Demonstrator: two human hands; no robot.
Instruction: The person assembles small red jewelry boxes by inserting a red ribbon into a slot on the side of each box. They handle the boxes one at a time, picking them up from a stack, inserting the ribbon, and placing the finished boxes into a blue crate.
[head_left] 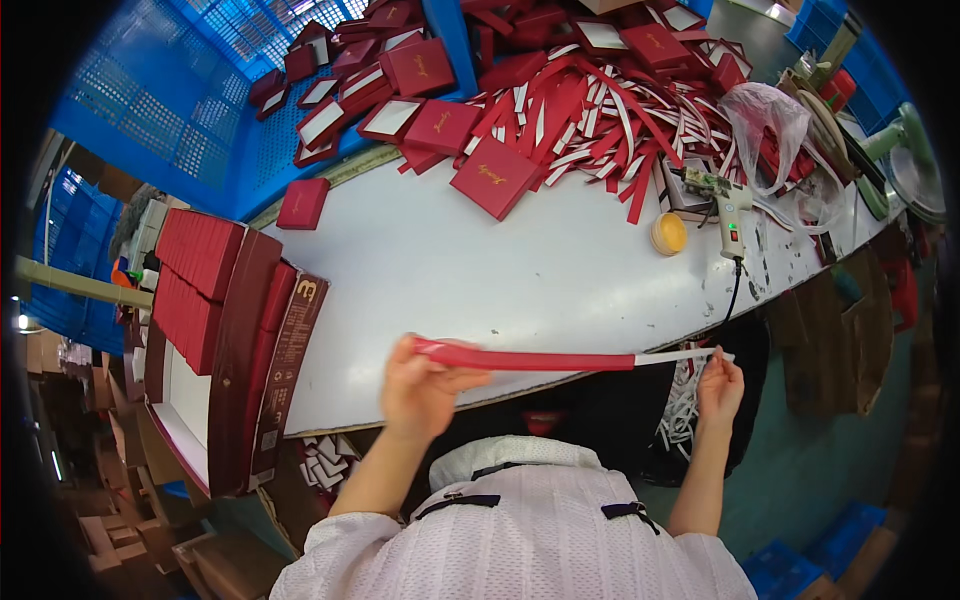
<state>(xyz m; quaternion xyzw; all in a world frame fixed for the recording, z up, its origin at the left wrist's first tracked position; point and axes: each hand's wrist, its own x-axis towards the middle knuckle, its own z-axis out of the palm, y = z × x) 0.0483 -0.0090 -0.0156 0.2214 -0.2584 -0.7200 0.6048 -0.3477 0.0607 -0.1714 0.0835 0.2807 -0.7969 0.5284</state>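
Note:
A long red strip point(540, 360) stretches level between my hands, over the table's near edge. My left hand point(418, 392) is closed on its left end. At the right, a narrow white backing strip point(672, 356) runs out from the red part, and my right hand point(719, 388) pinches its end between thumb and fingers. Farther off on the white table point(430, 280) lies a big heap of red strips with white backing point(590, 115). A square red box point(495, 177) with gold lettering rests at the heap's near side.
A carton of stacked red pieces point(205, 290) stands at the left. More red boxes point(415, 68) pile up in a blue crate point(150, 110). At the right are a glue gun point(733, 222) with its cord, a yellow tape roll point(669, 234) and a clear plastic bag point(765, 125).

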